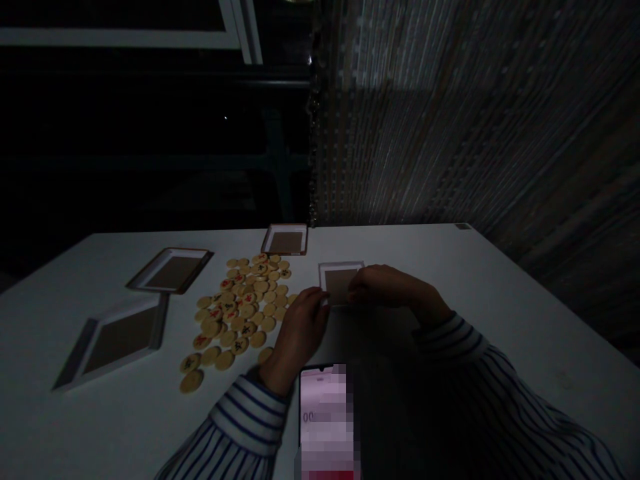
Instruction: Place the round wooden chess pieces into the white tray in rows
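A small shallow box tray lies on the white table in front of me. My left hand is at the tray's near left corner, with curled fingers touching it. At its right edge my right hand rests with the fingers bent onto the rim. Just left of my left hand lies a spread of round wooden game pieces with red and black marks. The light is dim, so the exact grip is hard to read.
Three more shallow trays lie on the table: one at the back middle, one at the back left and a larger one at the near left. A phone with a lit screen stands near my chest. A curtain hangs behind.
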`<state>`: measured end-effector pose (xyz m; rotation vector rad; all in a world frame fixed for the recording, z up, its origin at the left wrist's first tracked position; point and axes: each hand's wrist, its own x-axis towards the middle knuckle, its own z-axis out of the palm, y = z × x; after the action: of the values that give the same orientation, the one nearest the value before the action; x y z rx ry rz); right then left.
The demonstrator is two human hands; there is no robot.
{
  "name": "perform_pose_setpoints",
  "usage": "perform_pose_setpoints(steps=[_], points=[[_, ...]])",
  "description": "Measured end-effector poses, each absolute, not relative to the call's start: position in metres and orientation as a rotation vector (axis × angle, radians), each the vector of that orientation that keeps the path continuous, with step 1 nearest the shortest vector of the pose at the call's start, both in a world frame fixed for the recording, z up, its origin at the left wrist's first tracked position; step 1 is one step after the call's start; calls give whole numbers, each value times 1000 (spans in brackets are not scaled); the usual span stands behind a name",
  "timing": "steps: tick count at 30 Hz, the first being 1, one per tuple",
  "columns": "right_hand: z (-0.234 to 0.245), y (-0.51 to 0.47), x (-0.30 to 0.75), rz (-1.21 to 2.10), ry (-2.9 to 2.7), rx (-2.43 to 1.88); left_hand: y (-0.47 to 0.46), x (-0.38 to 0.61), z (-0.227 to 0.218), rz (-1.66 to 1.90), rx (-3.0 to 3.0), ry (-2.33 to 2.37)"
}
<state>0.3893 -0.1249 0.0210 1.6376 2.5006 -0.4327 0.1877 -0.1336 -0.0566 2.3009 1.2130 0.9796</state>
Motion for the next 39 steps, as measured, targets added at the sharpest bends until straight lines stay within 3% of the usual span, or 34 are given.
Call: perform_pose_setpoints(steps=[39], points=[[14, -122, 387, -337, 2518, 1579, -134, 188, -56, 944, 2297, 1231]])
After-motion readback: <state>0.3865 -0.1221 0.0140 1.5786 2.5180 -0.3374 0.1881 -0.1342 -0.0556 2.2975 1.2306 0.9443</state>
